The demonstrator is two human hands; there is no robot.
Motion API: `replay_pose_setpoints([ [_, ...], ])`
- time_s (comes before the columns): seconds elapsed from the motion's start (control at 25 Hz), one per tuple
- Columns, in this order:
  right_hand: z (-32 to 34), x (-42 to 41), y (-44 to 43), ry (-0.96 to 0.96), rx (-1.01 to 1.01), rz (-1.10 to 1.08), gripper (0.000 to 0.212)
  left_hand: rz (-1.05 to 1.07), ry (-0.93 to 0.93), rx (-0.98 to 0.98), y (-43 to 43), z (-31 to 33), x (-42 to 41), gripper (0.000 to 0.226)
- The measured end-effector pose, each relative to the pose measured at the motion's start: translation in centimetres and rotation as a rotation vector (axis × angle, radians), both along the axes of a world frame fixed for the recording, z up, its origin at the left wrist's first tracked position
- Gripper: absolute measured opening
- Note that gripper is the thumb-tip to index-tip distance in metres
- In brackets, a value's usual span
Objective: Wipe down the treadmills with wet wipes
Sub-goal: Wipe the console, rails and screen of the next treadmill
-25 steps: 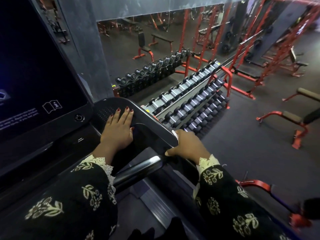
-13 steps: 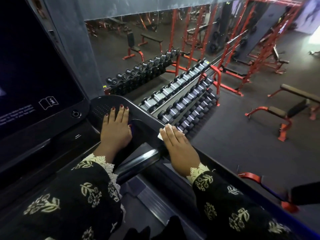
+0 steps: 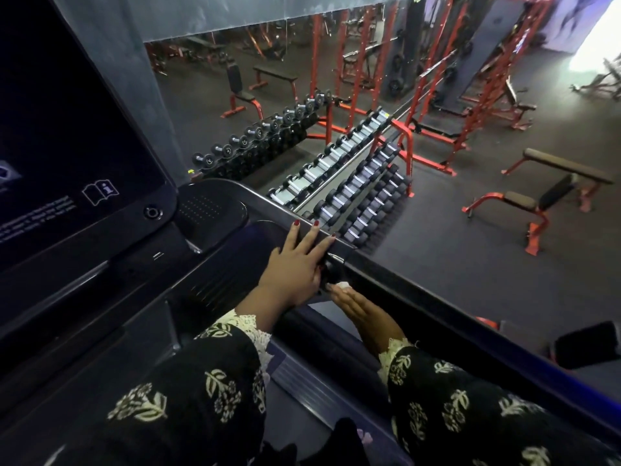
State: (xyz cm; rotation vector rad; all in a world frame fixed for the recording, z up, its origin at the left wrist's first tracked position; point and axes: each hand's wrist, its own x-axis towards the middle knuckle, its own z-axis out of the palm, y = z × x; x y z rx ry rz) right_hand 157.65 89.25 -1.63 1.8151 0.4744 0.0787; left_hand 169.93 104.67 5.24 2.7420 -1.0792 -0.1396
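Left hand (image 3: pixel 292 267) flat, fingers straight, on treadmill console (image 3: pixel 268 206); right hand (image 3: pixel 364 312) presses wipe (image 3: pixel 343 286) with straight fingers against rail (image 3: pixel 420 297); dumbbell racks (image 3: pixel 353 183), red benches (image 3: pixel 537 196) on dark floor (image 3: pixel 470 257)

View from above: a person's left hand (image 3: pixel 295 267) lies flat, fingers straight, across the right edge of a dark treadmill console (image 3: pixel 215 210), with its red-painted nails reaching the outer rim. Just beside it, the right hand (image 3: pixel 363 311) presses a small white wet wipe (image 3: pixel 343 286) under straight fingertips against the black side rail (image 3: pixel 420 314), and both arms wear black sleeves (image 3: pixel 201 398) with pale flower prints and lace cuffs. The treadmill's dark screen (image 3: pixel 67 129) fills the left side, while beyond the rail the gym floor holds a dumbbell rack (image 3: pixel 356 183) and red-framed benches (image 3: pixel 537 200).
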Motion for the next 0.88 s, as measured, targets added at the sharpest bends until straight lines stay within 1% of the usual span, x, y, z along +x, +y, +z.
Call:
replay_pose_setpoints([
  [0.08,0.3,0.3,0.3,0.075,-0.065,0.004,0.07,-0.009,-0.033,0.019,0.1,-0.5,0.0,0.062],
  [0.16,0.1,-0.9,-0.2,0.013,-0.057,-0.055,0.069,-0.008,-0.031,0.034,0.2,-0.6,-0.1,0.062],
  [0.24,-0.2,-2.8,-1.5,-0.098,0.063,-0.168,0.061,0.0,-0.015,0.053,0.2,-0.6,-0.2,0.063],
  [0.36,0.1,-3.3,-2.0,-0.205,0.222,-0.214,0.06,0.018,-0.021,0.051,-0.1,-0.6,-0.3,0.064],
  [0.44,0.9,-1.1,-0.4,-0.255,0.411,-0.206,0.056,0.027,-0.037,0.048,-0.1,-0.5,-0.5,0.064],
  [0.48,1.9,0.2,0.7,-0.273,0.58,-0.245,0.057,0.033,-0.046,0.047,0.0,-0.4,-0.5,0.065],
  [0.56,4.2,2.0,2.2,-0.289,0.963,-0.415,0.069,0.056,-0.051,0.039,0.2,-0.3,-0.6,0.065],
  [0.6,5.2,2.3,2.2,-0.258,1.076,-0.509,0.075,0.068,-0.05,0.039,0.2,-0.3,-0.7,0.065],
  [0.64,5.8,2.0,1.7,-0.26,1.166,-0.575,0.076,0.074,-0.052,0.046,0.3,-0.3,-0.8,0.064],
  [0.68,6.2,1.5,0.9,-0.277,1.214,-0.646,0.075,0.076,-0.055,0.055,0.2,-0.3,-0.8,0.064],
  [0.76,6.8,0.6,-0.6,-0.272,1.263,-0.735,0.067,0.076,-0.072,0.074,-0.1,-0.4,-0.9,0.064],
  [0.84,7.3,1.2,-1.4,-0.194,1.387,-0.657,0.06,0.077,-0.093,0.102,-0.3,-0.4,-0.9,0.065],
  [0.88,7.5,2.0,-1.4,-0.124,1.457,-0.565,0.064,0.079,-0.095,0.112,-0.5,-0.4,-1.0,0.066],
])
